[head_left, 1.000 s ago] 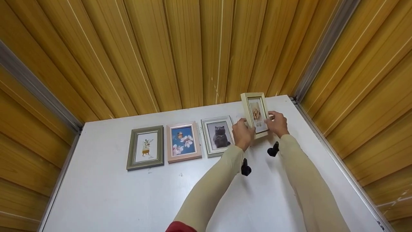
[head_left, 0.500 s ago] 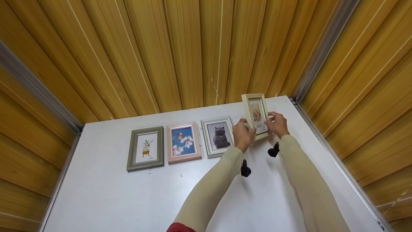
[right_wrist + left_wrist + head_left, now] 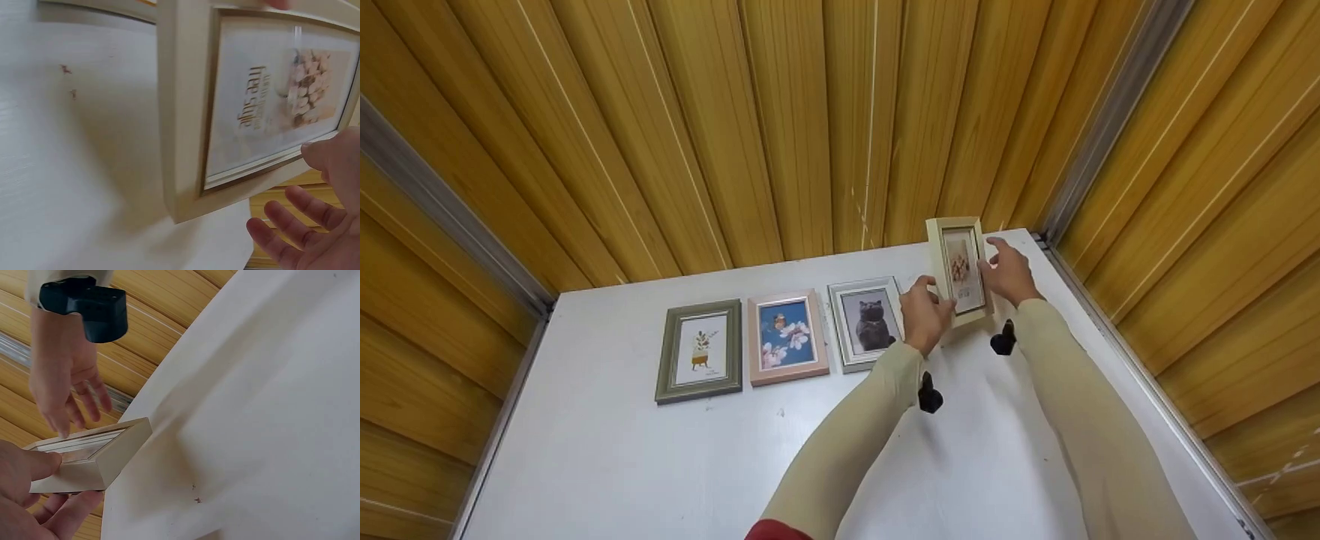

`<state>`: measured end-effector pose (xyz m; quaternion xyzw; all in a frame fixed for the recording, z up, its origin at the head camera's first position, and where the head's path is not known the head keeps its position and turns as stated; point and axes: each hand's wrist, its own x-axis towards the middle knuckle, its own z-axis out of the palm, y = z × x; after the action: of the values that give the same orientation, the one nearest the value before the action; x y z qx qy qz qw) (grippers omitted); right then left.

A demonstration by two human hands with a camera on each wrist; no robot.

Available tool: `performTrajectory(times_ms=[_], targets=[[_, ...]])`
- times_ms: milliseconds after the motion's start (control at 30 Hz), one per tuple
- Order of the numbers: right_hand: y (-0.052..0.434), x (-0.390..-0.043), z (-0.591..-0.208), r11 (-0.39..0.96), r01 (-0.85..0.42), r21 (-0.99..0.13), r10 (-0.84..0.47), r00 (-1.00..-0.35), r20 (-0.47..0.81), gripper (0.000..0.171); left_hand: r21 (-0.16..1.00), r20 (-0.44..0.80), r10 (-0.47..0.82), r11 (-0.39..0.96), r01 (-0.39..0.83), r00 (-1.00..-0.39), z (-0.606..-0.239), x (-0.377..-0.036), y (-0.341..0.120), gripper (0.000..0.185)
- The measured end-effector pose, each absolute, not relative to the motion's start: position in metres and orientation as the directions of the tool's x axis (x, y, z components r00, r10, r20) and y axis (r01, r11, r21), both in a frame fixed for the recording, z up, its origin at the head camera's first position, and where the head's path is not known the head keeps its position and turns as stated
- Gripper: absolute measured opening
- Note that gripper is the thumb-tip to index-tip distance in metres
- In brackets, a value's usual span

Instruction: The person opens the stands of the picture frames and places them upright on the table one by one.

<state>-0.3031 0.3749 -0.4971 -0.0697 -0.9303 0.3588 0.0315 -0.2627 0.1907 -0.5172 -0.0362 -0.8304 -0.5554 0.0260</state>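
Observation:
A cream picture frame (image 3: 962, 268) with a small floral-looking print is held tilted before the upper right of the white board. My left hand (image 3: 924, 315) pinches its lower left side; in the left wrist view the thumb lies on the front and fingers are behind the frame (image 3: 121, 453). At the opposite side is my right hand (image 3: 1011, 274), its fingers loosened and spread. The right wrist view shows that thumb (image 3: 320, 154) at the frame's front edge, with the other fingers (image 3: 287, 228) straightened away from it.
To the left on the board hang a green plant frame (image 3: 700, 352), a pink blossom frame (image 3: 789, 337) and a silver cat frame (image 3: 871, 322). Wood-look panels (image 3: 840, 127) stretch above the board (image 3: 660, 465). Black wrist cameras (image 3: 930, 394) sit under the wrists.
My right hand has loosened its fingers and shifted slightly up from the frame's side. The frame has moved slightly right, still in my left hand.

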Motion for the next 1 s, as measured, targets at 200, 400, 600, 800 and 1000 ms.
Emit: performTrajectory(times_ms=[200,400,600,800,1000], targets=[[0.356,-0.307,-0.464,0.745,0.06,-0.665,0.118,-0.992,0.042,0.062,0.922,0.104,0.031,0.371,0.108,-0.994,-0.518,-0.263,0.187,0.035],[0.334,-0.307,-0.441,0.75,0.078,-0.657,0.073,-0.997,-0.034,0.068,0.918,0.115,0.026,0.38,0.116,-0.993,-0.522,-0.262,0.183,0.033],[0.313,-0.307,-0.43,0.759,0.074,-0.647,0.037,-0.997,-0.07,0.067,0.912,0.116,0.021,0.394,0.115,-0.993,-0.522,-0.262,0.18,0.037],[0.294,-0.308,-0.425,0.754,0.067,-0.653,0.042,-0.998,-0.055,0.069,0.911,0.124,0.016,0.395,0.12,-0.992,-0.518,-0.262,0.18,0.036],[0.279,-0.307,-0.426,0.784,0.048,-0.619,0.041,-0.999,-0.025,0.074,0.911,0.15,0.026,0.386,0.148,-0.988,-0.518,-0.261,0.182,0.032]])
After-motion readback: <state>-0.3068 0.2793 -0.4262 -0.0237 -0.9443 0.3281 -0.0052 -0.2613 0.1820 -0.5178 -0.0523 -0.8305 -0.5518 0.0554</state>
